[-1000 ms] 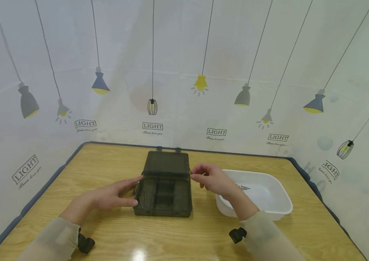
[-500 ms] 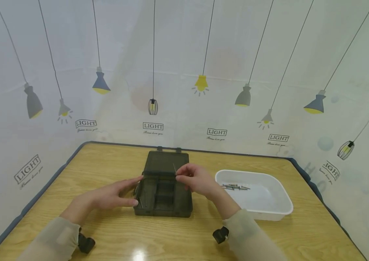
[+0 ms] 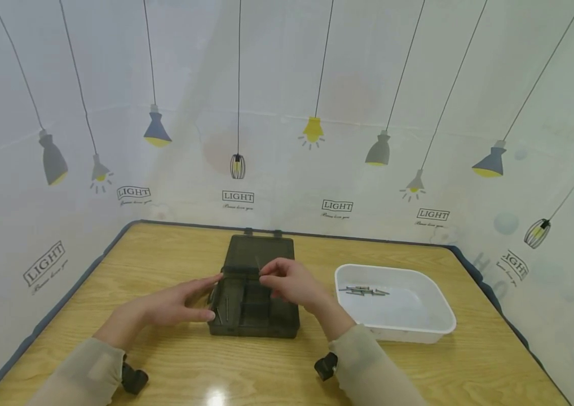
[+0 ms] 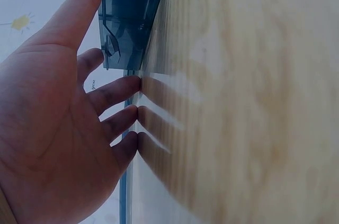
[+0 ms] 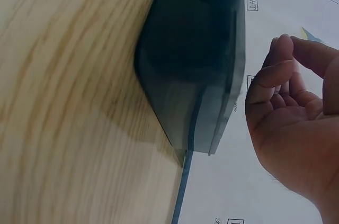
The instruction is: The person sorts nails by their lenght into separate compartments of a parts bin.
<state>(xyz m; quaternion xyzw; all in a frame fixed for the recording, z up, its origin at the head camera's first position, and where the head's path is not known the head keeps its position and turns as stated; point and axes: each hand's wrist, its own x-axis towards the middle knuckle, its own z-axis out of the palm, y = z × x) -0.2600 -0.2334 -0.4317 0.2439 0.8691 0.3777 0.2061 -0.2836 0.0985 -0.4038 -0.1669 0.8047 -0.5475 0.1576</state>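
White sheeting (image 3: 277,67) printed with hanging lamps rises behind a wood-grain desk (image 3: 175,361). Around the desk's middle sits a dark translucent box (image 3: 272,331), its lid (image 3: 259,248) folded back toward the far edge. Two slim metal fasteners (image 3: 227,309) lie in its left compartment; another, a thin fastener (image 3: 258,263), is pinched between the right hand's (image 3: 294,285) thumb and fingertips above the box. A loose cluster (image 3: 363,292) of similar pieces remains in a white tray (image 3: 421,334) toward the desk's right edge, so the work looks to be in its early part. The left hand (image 3: 167,304) grips nothing: its fingers are extended, with thumb and index finger against the box's left side. Divider walls split the box's inside, and the right hand hides part of its right half. Small black devices (image 3: 133,379) sit at both wrists.
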